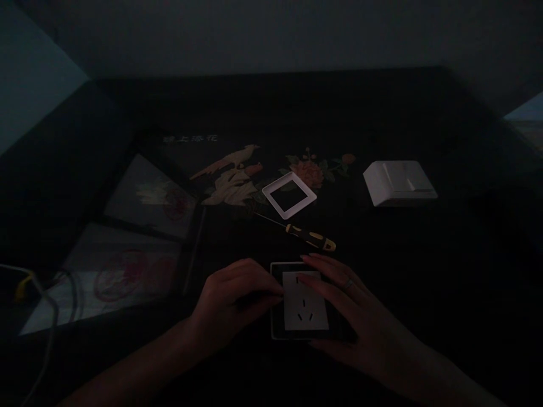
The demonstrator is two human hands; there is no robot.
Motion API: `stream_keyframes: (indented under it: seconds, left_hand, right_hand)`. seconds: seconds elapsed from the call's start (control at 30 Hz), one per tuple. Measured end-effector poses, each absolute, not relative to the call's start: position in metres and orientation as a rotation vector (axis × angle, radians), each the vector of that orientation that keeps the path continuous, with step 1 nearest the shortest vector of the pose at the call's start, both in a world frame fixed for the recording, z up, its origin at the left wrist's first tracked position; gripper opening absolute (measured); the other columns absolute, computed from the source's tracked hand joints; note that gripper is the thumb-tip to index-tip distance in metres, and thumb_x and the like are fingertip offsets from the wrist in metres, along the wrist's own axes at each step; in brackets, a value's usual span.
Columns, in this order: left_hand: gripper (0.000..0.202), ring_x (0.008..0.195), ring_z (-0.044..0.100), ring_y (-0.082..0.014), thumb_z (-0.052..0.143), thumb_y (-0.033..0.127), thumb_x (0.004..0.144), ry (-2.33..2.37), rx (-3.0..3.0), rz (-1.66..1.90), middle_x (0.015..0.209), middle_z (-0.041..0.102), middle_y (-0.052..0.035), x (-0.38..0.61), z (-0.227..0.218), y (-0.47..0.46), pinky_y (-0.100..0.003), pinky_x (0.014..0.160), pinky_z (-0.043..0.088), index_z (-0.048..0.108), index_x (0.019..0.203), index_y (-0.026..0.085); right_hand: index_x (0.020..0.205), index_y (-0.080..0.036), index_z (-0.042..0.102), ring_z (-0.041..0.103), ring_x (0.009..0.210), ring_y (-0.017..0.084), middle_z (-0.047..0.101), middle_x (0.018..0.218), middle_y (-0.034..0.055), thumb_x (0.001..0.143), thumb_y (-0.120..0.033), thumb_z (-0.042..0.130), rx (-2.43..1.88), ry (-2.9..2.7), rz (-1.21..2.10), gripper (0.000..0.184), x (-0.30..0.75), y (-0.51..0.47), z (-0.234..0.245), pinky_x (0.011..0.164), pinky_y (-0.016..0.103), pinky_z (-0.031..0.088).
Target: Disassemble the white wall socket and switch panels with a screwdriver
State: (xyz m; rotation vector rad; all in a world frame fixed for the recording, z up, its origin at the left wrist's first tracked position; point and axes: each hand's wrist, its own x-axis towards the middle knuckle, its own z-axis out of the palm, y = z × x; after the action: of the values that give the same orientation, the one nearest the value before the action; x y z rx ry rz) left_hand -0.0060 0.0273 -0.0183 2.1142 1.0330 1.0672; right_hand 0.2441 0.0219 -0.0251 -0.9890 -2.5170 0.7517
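A wall socket (pixel 302 305) with a white slotted face and a dark surround lies flat on the dark table (pixel 424 271) in front of me. My left hand (pixel 235 299) grips its left edge with curled fingers. My right hand (pixel 352 311) lies across its right side, fingers stretched along the edge and touching the white face. A yellow-and-black screwdriver (pixel 303 234) lies just behind the socket. Behind that sits a white square frame (pixel 289 195).
A white switch box (pixel 399 182) rests at the right back. The table carries a bird and flower pattern (pixel 254 175). Glossy framed sheets with red prints (pixel 127 271) lie at the left, and cables (pixel 38 288) trail at the far left edge. The scene is very dim.
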Motion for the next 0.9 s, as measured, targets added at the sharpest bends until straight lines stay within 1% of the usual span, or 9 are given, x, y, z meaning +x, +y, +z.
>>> stream_keyframes:
  seconds: [0.23,0.4,0.57,0.77,0.9]
  left_hand:
    - [0.01,0.073,0.071,-0.0137,0.062,0.022,0.096,1.011,2.274,1.045,0.079,0.075,-0.0031,-0.0047,-0.0189,0.0255,-0.022,0.066,0.058,0.068,0.091,0.016]
    - [0.01,0.074,0.07,-0.0129,0.06,0.023,0.097,0.963,2.346,1.091,0.082,0.075,-0.0019,-0.0045,-0.0211,0.0247,-0.025,0.068,0.056,0.068,0.094,0.017]
    - [0.012,0.076,0.069,-0.0137,0.059,0.023,0.098,0.959,2.391,1.086,0.084,0.075,-0.0021,-0.0054,-0.0219,0.025,-0.026,0.069,0.055,0.069,0.095,0.017]
    - [0.011,0.075,0.068,-0.015,0.059,0.02,0.097,0.931,2.502,1.047,0.082,0.075,-0.0026,-0.0095,-0.0206,0.0251,-0.029,0.069,0.055,0.069,0.096,0.017]
    - [0.013,0.076,0.068,-0.0147,0.058,0.021,0.098,0.908,2.54,1.049,0.082,0.075,-0.0028,-0.0106,-0.0198,0.0264,-0.029,0.07,0.056,0.069,0.095,0.016]
  right_hand:
    - [0.145,-0.02,0.037,0.035,0.145,0.029,0.043,0.153,0.0163,0.079,-0.024,0.075,-0.967,-2.526,0.679,0.077,0.2449,0.0212,-0.0258,0.109,0.047,0.049]
    - [0.145,-0.019,0.037,0.037,0.144,0.029,0.044,0.152,0.0173,0.08,-0.024,0.075,-0.955,-2.525,0.666,0.075,0.2449,0.0216,-0.0266,0.108,0.049,0.049]
    - [0.145,-0.019,0.039,0.039,0.143,0.031,0.044,0.152,0.0184,0.081,-0.028,0.075,-0.951,-2.531,0.641,0.075,0.2451,0.0231,-0.0288,0.107,0.052,0.05]
    - [0.145,-0.018,0.039,0.039,0.142,0.031,0.045,0.151,0.0192,0.08,-0.028,0.076,-0.938,-2.533,0.626,0.075,0.245,0.0237,-0.0303,0.107,0.051,0.05]
    - [0.143,-0.017,0.041,0.039,0.142,0.031,0.045,0.151,0.02,0.081,-0.029,0.075,-0.92,-2.537,0.612,0.072,0.2448,0.0243,-0.0299,0.107,0.052,0.05]
